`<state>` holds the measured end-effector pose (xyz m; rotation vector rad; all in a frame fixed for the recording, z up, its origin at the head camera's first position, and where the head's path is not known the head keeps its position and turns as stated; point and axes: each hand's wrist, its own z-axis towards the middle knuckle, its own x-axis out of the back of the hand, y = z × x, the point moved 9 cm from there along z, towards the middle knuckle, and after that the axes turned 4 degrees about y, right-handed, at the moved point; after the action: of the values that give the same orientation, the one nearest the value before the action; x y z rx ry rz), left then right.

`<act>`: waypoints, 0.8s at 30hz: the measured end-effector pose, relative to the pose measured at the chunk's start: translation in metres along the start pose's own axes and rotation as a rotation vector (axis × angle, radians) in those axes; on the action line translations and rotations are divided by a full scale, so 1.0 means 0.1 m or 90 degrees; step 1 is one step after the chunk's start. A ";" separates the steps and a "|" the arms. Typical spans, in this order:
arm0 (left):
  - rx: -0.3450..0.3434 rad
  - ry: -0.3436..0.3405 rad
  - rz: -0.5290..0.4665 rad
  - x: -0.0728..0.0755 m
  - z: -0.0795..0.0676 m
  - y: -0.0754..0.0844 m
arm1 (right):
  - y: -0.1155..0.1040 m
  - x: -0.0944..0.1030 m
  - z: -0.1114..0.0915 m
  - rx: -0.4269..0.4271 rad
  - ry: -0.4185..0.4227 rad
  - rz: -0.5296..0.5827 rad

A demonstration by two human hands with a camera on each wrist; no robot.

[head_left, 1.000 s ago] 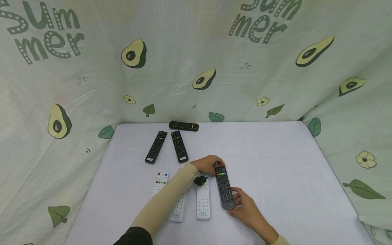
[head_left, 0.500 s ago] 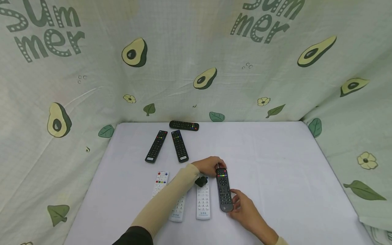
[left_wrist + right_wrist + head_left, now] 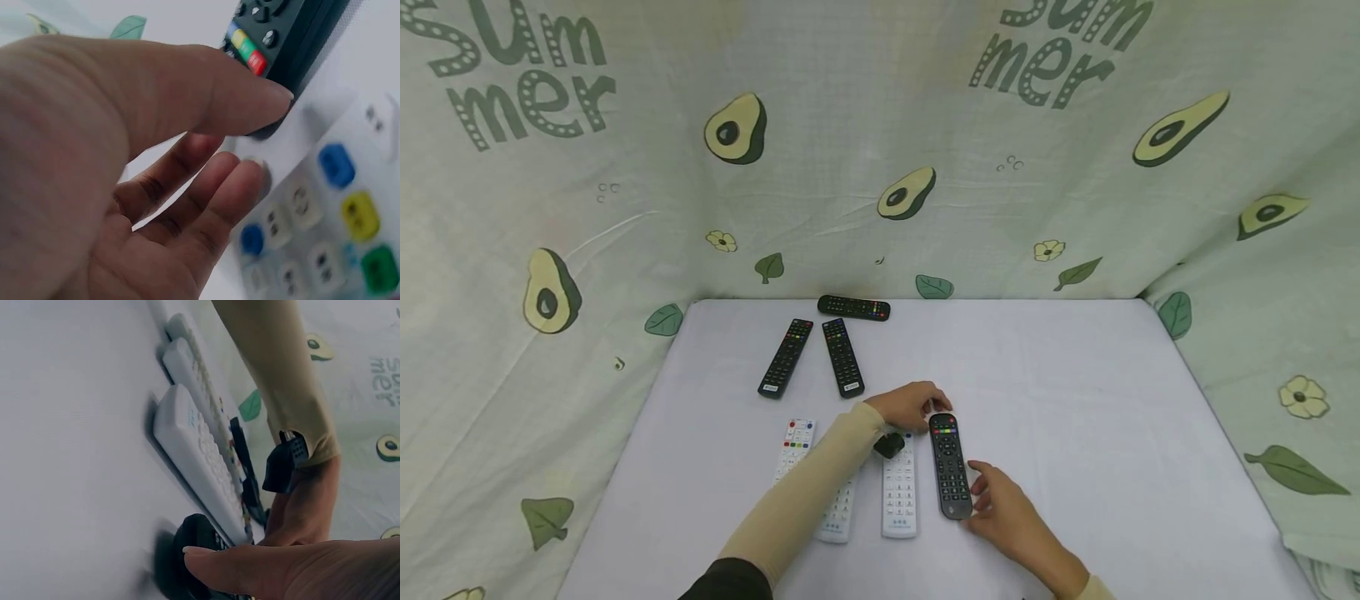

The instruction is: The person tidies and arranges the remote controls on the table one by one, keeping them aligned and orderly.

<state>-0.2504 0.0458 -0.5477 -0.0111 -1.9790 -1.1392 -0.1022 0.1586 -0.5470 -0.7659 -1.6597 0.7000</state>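
Black-grey remote: the remote [image 3: 951, 467] lies between the two hands on the white table [image 3: 1060, 375], buttons up, coloured keys at its far end; whether its near end sits quite flush cannot be told.
Left hand at the far end: the left hand [image 3: 910, 404] is just beyond and left of the remote's top end; its grip is released, with a gap between thumb and loosely bent fingers.
Right hand at the near end: the right hand [image 3: 1000, 512] lies along the lower right side, thumb by the bottom end, fingers loosely bent; whether its grip holds the remote or merely rests beside it cannot be told.
White remotes: the nearest white remote [image 3: 898, 492] lies just left of the black-grey one, a narrow strip of surface between; two others lie further left, partly hidden by the beige sleeve [image 3: 812, 492].
Black remotes: a group of three black remotes [image 3: 843, 358] lies beyond the sleeve, one crosswise near the far edge.
Edges and room: the far edge meets the avocado-print cloth [image 3: 820, 125], well beyond the hands; the widest stretch of white surface runs rightward to the slanting right edge.
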 end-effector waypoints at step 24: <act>0.078 0.301 -0.127 1.00 -0.62 -0.78 | -0.64 0.16 0.51 0.107 0.020 -0.049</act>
<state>-0.3056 -0.0812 -0.5223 0.4859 -1.6437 -1.0269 -0.1628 0.1289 -0.4979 -0.5879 -1.5715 0.7594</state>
